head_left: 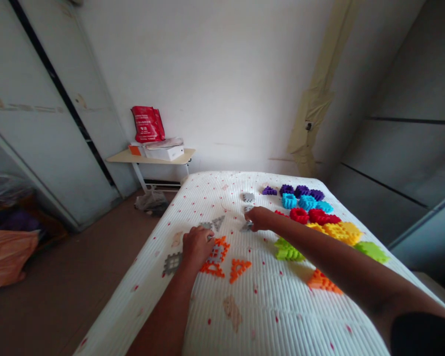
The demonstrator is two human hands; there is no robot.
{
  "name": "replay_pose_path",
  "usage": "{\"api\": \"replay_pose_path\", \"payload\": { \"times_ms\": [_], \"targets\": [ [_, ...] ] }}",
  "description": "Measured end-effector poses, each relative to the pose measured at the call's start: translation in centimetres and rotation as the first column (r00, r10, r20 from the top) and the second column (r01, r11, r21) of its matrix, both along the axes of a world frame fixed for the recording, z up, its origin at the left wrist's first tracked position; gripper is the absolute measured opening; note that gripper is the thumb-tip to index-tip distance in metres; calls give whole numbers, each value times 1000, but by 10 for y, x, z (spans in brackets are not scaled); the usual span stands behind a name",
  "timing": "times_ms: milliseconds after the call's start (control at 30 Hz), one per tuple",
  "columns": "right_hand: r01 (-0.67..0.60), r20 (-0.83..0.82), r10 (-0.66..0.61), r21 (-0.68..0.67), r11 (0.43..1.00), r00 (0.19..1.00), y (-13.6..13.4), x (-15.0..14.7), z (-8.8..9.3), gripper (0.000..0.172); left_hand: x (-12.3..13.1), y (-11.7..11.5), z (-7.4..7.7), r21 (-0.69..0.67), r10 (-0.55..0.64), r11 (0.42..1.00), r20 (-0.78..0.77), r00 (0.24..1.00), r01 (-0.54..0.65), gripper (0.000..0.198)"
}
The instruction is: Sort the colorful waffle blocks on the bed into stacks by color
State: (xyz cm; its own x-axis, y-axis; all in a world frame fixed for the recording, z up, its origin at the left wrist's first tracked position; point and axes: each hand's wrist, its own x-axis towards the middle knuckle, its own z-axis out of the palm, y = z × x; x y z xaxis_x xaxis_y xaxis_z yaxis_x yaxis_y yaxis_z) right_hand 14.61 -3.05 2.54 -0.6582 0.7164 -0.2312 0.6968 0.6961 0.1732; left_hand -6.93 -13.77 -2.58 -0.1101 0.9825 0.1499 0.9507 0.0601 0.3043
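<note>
My left hand [197, 245] rests with curled fingers at the grey and orange pieces; whatever it holds is too small to name. Beside it lie a grey square frame [172, 263], a grey square piece inside orange ones [215, 253], and an orange triangle [240, 269]. A grey triangle [218, 223] is just beyond. My right hand [258, 218] reaches farther out, its fingers closed at small grey pieces [246, 226] that it partly covers. Another grey piece [248, 197] lies past it.
Purple [302, 191], blue [307, 201], red [321, 216], yellow [343, 232], green [289, 249] and orange [323, 282] pieces lie at right on the bed [244, 316]. A small table [122, 157] with a red bag [147, 124] stands back left.
</note>
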Motion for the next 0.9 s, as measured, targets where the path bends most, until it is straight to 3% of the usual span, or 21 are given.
{"api": "replay_pose_path", "payload": {
  "times_ms": [900],
  "targets": [
    [-3,38,3,0,1000,999,-2,-8,-1,40,-1,-1,0,7,-14,1000,-5,1000,14,20]
  ]
}}
